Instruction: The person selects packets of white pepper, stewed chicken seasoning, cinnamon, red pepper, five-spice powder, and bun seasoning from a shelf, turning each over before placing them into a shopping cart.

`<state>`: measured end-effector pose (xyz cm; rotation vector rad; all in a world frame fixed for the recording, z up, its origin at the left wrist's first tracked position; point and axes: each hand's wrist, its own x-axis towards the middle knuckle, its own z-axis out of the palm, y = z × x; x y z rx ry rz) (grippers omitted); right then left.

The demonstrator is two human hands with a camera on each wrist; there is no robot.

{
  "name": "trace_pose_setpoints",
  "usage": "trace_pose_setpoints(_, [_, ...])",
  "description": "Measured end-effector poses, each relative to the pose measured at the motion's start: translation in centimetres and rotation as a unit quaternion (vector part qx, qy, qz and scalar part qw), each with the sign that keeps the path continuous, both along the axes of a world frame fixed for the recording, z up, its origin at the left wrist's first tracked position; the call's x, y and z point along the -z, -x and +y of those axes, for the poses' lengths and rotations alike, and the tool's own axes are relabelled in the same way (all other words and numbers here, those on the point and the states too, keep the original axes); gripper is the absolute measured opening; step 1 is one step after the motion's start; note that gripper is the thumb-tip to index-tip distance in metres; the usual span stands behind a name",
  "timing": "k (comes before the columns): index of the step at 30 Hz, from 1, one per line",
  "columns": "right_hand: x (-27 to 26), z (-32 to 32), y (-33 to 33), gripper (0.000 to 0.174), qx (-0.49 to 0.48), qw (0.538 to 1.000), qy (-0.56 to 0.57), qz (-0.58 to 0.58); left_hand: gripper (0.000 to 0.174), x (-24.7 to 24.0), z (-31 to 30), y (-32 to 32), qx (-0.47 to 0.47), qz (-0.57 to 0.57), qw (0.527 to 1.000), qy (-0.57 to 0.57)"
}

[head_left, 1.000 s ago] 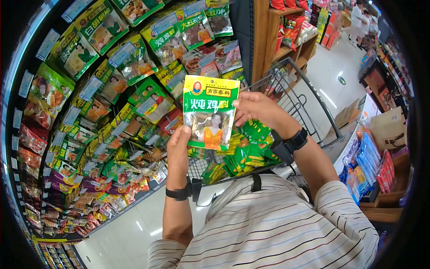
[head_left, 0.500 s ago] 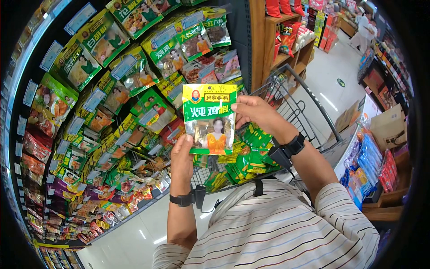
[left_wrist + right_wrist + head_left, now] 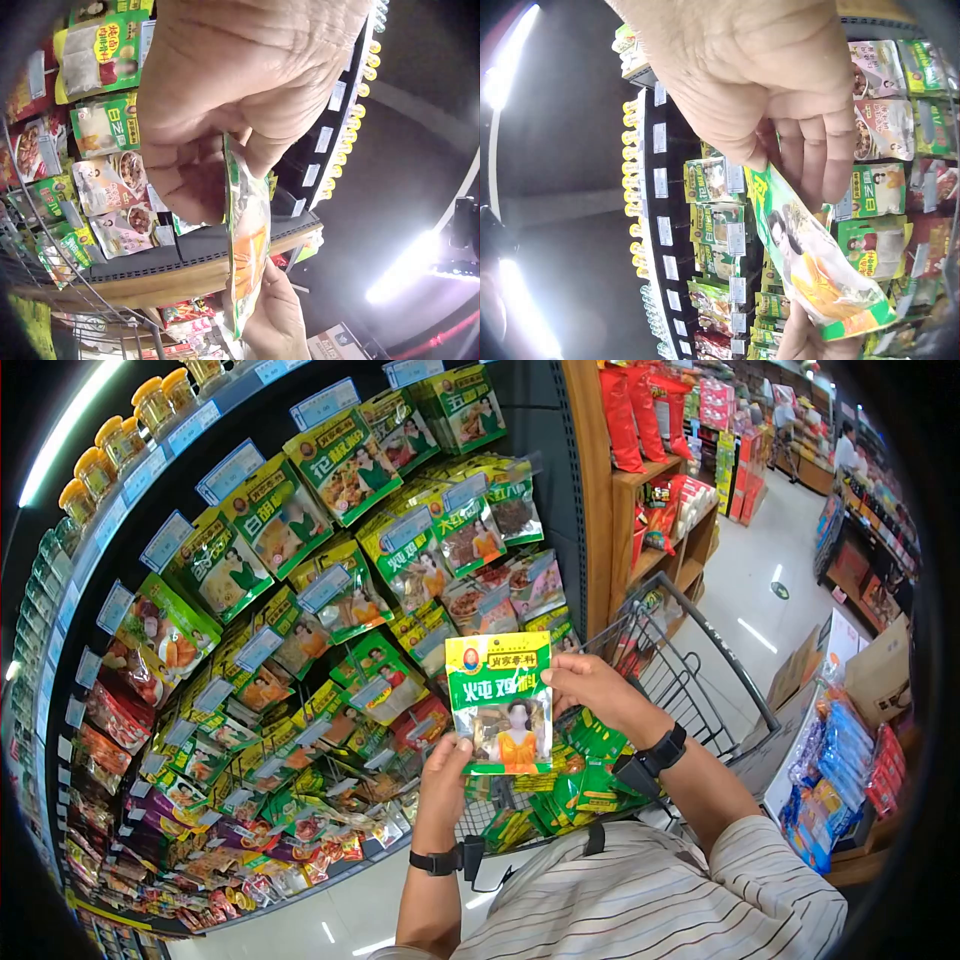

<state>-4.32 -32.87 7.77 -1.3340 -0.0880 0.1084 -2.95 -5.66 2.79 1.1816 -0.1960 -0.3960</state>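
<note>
A green and yellow seasoning packet (image 3: 500, 705) with a clear window and a figure in orange faces up in front of the person's body. The left hand (image 3: 440, 780) pinches its lower left corner, thumb on the front. At the upper right edge, the right hand (image 3: 605, 695) pinches it, thumb also on the front. Seen from the left wrist, the packet (image 3: 247, 247) is nearly edge-on between both hands. In the right wrist view its printed front (image 3: 810, 255) slants down from the right hand (image 3: 757, 82).
Behind the packet stands a shopping cart (image 3: 745, 732) with several green and yellow packets (image 3: 590, 785) inside. Shelving to the left carries hanging packets (image 3: 280, 520) and yellow-lidded jars (image 3: 95, 468). A wooden shelf (image 3: 600, 490) stands beyond; boxes (image 3: 880, 675) lie at right.
The head view has shifted upward, showing the jars on the top shelf, and the packet and hands now appear lower and slightly right. Both hands keep their hold on the packet.
</note>
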Motion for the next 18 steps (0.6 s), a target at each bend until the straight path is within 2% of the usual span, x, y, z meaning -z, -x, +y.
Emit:
trace_pose_setpoints(6, [0.2,0.3,-0.5,0.022,-0.022,0.999,0.028,-0.012,0.027,-2.1,-0.7,-0.1,-0.019,-0.064,0.993,-0.1])
trace_pose_setpoints(12, [0.5,0.8,-0.6,0.023,-0.035,0.999,0.034,-0.01,0.034,-1.8,-0.2,-0.9,-0.025,-0.075,0.989,-0.128])
trace_pose_setpoints(15, [1.0,0.5,-0.8,0.024,-0.031,0.999,0.029,-0.006,0.036,-1.9,-0.2,-1.1,0.006,-0.075,0.991,-0.11])
trace_pose_setpoints(18, [0.7,0.3,-0.6,0.025,-0.02,0.999,0.026,-0.008,0.036,-1.8,-0.4,-1.8,0.018,-0.078,0.987,-0.143])
